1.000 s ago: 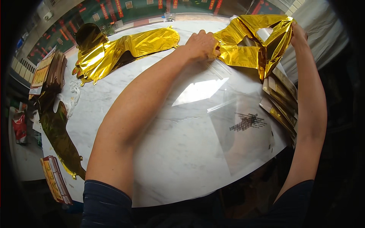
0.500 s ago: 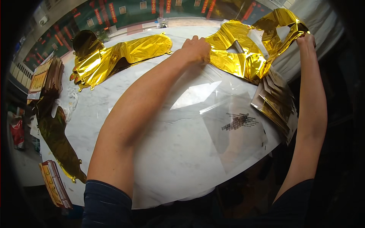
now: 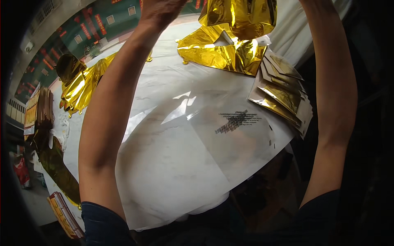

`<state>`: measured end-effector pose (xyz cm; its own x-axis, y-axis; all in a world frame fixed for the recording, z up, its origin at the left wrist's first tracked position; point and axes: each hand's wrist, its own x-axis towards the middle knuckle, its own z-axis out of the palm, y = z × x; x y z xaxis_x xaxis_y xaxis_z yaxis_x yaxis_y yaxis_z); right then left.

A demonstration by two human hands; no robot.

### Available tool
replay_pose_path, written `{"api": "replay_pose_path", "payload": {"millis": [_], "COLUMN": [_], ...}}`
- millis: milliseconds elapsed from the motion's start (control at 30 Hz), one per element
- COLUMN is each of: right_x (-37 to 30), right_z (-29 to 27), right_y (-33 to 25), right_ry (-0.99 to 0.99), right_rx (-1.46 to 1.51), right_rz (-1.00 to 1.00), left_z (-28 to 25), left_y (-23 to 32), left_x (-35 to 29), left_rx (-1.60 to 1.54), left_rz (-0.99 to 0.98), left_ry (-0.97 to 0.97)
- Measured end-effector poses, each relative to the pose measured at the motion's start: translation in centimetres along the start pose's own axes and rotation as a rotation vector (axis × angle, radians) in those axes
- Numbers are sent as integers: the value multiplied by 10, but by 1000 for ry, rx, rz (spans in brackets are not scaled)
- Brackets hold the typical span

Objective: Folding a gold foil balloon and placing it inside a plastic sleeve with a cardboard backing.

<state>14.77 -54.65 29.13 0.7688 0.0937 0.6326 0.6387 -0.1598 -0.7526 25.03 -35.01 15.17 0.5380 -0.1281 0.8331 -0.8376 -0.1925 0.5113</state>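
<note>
A shiny gold foil balloon (image 3: 223, 55), flat and uninflated, lies partly on the far side of the table, with an angular gap in its shape. Its upper part rises past the picture's top edge. My left hand (image 3: 163, 11) is up at that edge, left of the foil, and its fingers are cut off. My right forearm (image 3: 334, 78) reaches up on the right, its hand outside the picture. Whether either hand grips the foil is hidden. Below, a clear plastic sheet or bag (image 3: 242, 143) with dark print lies on the white marbled table (image 3: 164, 164).
Folded gold foil packets (image 3: 281, 94) fan out at the table's right edge. Another gold foil balloon (image 3: 84, 84) lies at the far left, partly behind my left arm. Card-topped packs (image 3: 37, 108), dark gold foil (image 3: 59, 164) and another pack (image 3: 65, 215) line the left edge.
Both hands have risen toward the top edge, and part of the gold foil has been lifted with its lower portion on the table. The whole view has shifted slightly.
</note>
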Motion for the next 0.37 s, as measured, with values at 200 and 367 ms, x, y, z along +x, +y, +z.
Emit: {"api": "replay_pose_path", "payload": {"millis": [200,367], "right_x": [-21,-63], "right_z": [18,-74], "right_y": [-12,36], "right_ry": [-415,113], "right_rx": [-163,-423], "right_rz": [40,507], "left_z": [-55,-70], "left_y": [24,43], "left_x": [32,-7], "left_rx": [-299,-98], "left_rz": [-70,173], "left_ry": [-609,-547]}}
